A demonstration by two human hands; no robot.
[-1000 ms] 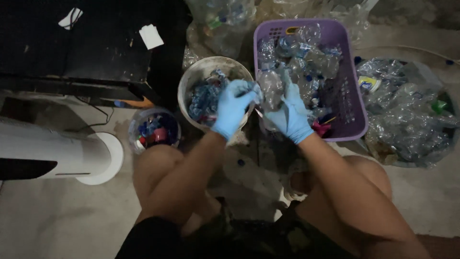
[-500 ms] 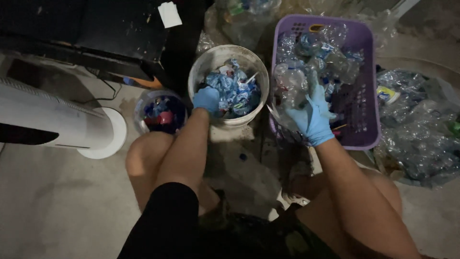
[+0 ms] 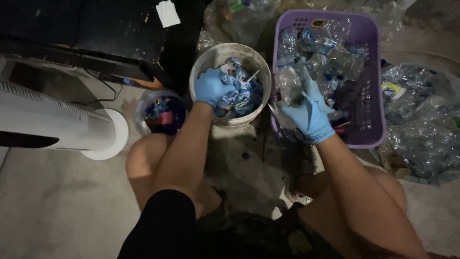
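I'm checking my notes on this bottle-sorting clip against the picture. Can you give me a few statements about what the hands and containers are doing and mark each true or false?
1. The left hand is inside the white bucket, on the blue labels. True.
2. The right hand holds a clear plastic bottle at the purple basket. True.
3. Both hands are bare. False: both wear blue gloves.
4. The purple basket is empty. False: it holds crushed clear bottles.
5. A small bowl of bottle caps sits left of the bucket. True.
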